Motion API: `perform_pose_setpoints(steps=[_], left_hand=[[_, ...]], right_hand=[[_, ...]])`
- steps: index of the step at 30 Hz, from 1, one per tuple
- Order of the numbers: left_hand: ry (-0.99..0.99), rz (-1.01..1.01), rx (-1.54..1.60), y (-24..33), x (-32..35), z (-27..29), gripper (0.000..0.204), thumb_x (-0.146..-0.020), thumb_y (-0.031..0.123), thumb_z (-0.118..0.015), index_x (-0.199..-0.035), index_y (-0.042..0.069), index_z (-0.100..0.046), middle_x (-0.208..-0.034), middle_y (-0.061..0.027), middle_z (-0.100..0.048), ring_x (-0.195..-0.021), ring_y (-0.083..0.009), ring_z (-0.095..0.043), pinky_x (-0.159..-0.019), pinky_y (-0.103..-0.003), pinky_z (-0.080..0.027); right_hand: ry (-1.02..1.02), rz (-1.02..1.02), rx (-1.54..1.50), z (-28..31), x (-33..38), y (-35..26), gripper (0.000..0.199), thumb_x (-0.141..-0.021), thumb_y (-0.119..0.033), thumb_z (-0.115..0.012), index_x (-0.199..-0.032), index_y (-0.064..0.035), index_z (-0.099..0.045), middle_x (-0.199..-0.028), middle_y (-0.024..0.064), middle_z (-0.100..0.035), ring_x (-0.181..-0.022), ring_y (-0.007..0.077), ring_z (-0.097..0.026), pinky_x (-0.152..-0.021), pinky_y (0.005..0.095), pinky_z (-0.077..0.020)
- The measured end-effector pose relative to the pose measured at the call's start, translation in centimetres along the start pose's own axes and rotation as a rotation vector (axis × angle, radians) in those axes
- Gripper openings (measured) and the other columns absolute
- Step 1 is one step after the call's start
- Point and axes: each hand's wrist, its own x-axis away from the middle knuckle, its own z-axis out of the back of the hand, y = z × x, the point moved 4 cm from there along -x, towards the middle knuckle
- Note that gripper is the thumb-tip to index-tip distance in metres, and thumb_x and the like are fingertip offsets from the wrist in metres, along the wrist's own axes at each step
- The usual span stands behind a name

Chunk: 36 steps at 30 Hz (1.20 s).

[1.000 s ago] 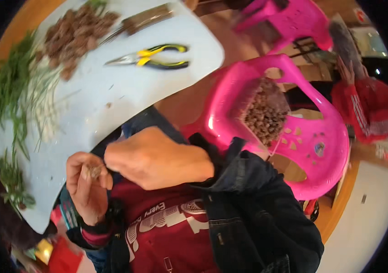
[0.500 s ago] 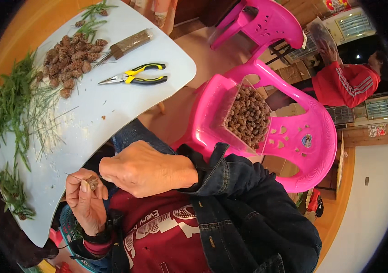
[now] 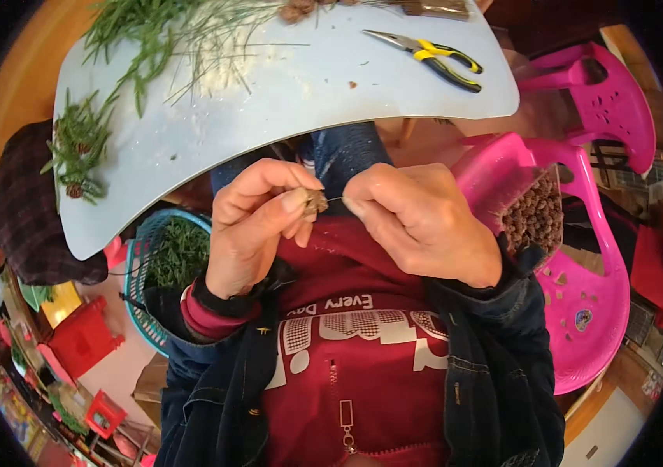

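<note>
Above my lap, my left hand (image 3: 254,222) pinches a small brown pine cone (image 3: 315,204) between thumb and fingers. A thin wire (image 3: 335,199) runs from the cone to my right hand (image 3: 429,226), whose closed fingers grip its other end. Both hands are just off the near edge of the white table (image 3: 292,109). On the table lie needle-nose pliers (image 3: 425,54) with yellow and black handles, beyond my right hand. More pine cones (image 3: 298,11) show at the top edge, partly cut off.
Green sprigs (image 3: 145,47) and thin green strands (image 3: 222,50) lie on the table's far left; a sprig with small cones (image 3: 78,152) is nearer. A blue basket (image 3: 141,300) of greenery stands at my left. A pink chair (image 3: 592,335) at right carries a clear box of cones (image 3: 538,214).
The view has swung to the right side less and down toward my lap. My right hand has drawn away from the left, with the wire stretched between it and the pine cone.
</note>
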Motion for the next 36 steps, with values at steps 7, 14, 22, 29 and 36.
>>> perform_pose_setpoints(steps=[7, 14, 22, 29, 36], left_hand=[[-0.017, 0.028, -0.219, 0.1, 0.5, 0.0, 0.014, -0.092, 0.007, -0.053, -0.102, -0.002, -0.058, -0.087, -0.0057, -0.058, -0.064, -0.0066, -0.048, -0.059, -0.019, -0.041], [-0.078, 0.160, -0.109, -0.6, 0.6, 0.2, 0.015, -0.092, 0.008, -0.053, -0.102, -0.002, -0.059, -0.085, -0.0041, -0.058, -0.066, -0.0067, -0.050, -0.060, -0.019, -0.042], [-0.069, 0.094, -0.490, 0.5, 0.3, -0.9, 0.019, -0.094, 0.007, -0.049, -0.107, -0.004, -0.058, -0.087, -0.0040, -0.059, -0.070, -0.0096, -0.052, -0.064, -0.021, -0.043], [-0.117, -0.099, -0.881, 1.0, 0.1, -1.3, 0.022, -0.094, 0.004, -0.045, -0.112, -0.006, -0.054, -0.093, -0.0072, -0.060, -0.075, -0.0120, -0.054, -0.070, -0.022, -0.044], [-0.025, 0.003, -0.459, -0.1, 0.2, -0.1, 0.028, -0.094, 0.003, -0.045, -0.120, -0.004, -0.049, -0.107, -0.0101, -0.058, -0.089, -0.0113, -0.054, -0.081, -0.023, -0.044]], right_hand=[[-0.106, -0.043, 0.107, 0.2, 0.0, -0.6, 0.013, -0.075, 0.007, -0.059, -0.083, -0.0008, -0.052, -0.066, 0.0149, -0.053, -0.057, 0.0324, -0.056, -0.049, 0.0374, -0.0413], [-0.217, 0.011, 0.129, 1.1, -0.9, -1.4, 0.015, -0.072, 0.006, -0.060, -0.081, -0.0012, -0.051, -0.061, 0.0141, -0.051, -0.053, 0.0334, -0.053, -0.046, 0.0384, -0.0389], [-0.292, 0.000, 0.168, 1.8, -1.8, -1.1, 0.016, -0.071, 0.005, -0.061, -0.078, -0.0013, -0.048, -0.056, 0.0136, -0.048, -0.050, 0.0343, -0.051, -0.044, 0.0389, -0.0373], [-0.267, -0.052, 0.167, 1.5, -2.3, -0.7, 0.015, -0.073, 0.004, -0.061, -0.077, -0.0008, -0.047, -0.055, 0.0137, -0.048, -0.050, 0.0339, -0.051, -0.044, 0.0391, -0.0370], [-0.259, -0.079, 0.184, 1.4, -2.7, -0.4, 0.015, -0.076, 0.003, -0.061, -0.077, -0.0005, -0.047, -0.054, 0.0138, -0.047, -0.048, 0.0332, -0.051, -0.043, 0.0392, -0.0370]])
